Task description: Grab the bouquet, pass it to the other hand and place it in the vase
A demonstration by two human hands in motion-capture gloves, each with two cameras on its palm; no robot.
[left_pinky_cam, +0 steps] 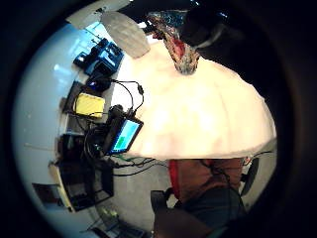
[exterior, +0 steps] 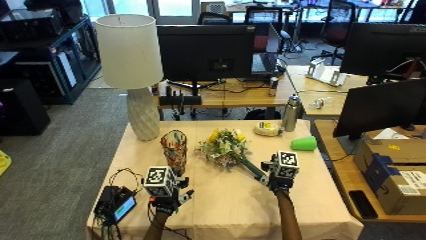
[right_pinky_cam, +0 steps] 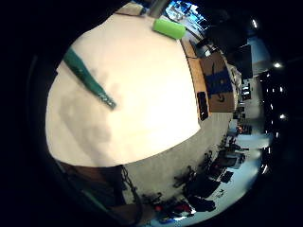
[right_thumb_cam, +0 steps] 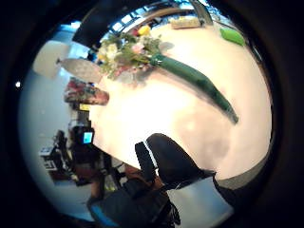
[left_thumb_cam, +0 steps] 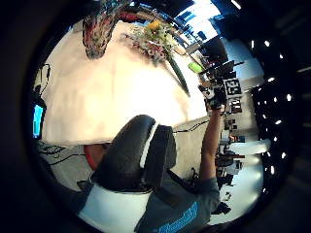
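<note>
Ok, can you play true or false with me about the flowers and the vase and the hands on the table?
1. The bouquet is standing in the vase. False: it lies on the table beside the vase.
2. The vase stands upright near the lamp. True.
3. The right hand is at the end of the bouquet's green stem. True.
4. The left hand holds the bouquet. False: it holds nothing and is on the near side of the vase, apart from the flowers.
5. The green cup stands upright. False: it lies on its side near the table's right edge.
</note>
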